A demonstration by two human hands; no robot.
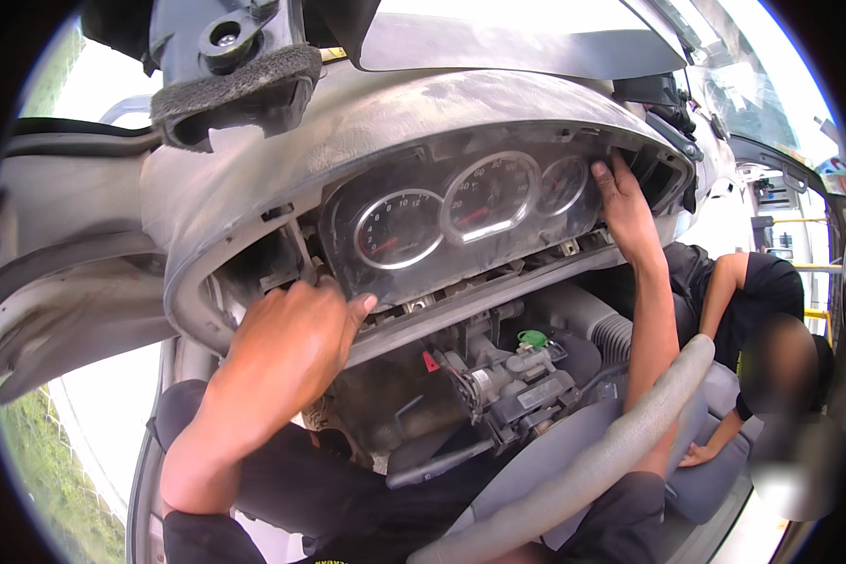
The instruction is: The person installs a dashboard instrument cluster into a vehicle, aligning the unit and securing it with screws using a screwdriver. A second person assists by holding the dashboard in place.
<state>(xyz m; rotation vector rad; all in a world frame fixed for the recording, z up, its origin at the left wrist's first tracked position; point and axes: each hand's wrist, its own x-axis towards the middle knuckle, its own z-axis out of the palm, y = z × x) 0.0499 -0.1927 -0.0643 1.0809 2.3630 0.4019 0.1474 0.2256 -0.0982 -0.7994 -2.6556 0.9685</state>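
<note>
A car's instrument cluster (484, 202) with round dials sits tilted in the opening of a dusty grey dashboard (395, 108). My left hand (291, 329) grips its lower left corner; the thumb lies along the bottom edge, while the other fingers curl out of sight beside the left end. At the right end, my right hand (630, 211) holds the cluster with the thumb at its face and the fingers reaching round the edge. Gaps show along the lower edge, with metal clips and brackets behind.
Below the dashboard is a bare steering column (526, 385) with a green piece on it, beside a ribbed duct (611, 334). A worn steering wheel rim (583, 456) crosses near my right forearm. A black vent duct (235, 80) hangs upper left. Another person (757, 291) leans in at right.
</note>
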